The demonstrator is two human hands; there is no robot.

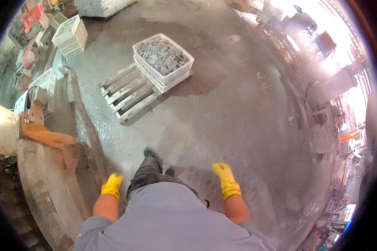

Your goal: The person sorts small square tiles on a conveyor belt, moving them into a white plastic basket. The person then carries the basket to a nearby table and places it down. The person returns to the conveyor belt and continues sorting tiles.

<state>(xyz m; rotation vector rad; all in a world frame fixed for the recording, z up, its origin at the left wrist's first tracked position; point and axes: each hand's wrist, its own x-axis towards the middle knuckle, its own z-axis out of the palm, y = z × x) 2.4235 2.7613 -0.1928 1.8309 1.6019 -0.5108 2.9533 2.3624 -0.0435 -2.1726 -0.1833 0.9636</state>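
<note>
Wet floor (255, 125), wide gap btwn pallet (140, 107) edge & L hand (112, 185), R hand (225, 178), grip unclear

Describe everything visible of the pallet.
The pallet looks wooden, pale grey-brown and worn: parallel slats with gaps between them. It lies flat on the wet-looking grey floor, ahead of the person, slanted in the picture. Stacked white crates, the top one filled with grey pieces, stand on its right part, hiding those slats; its left part is uncovered.
</note>
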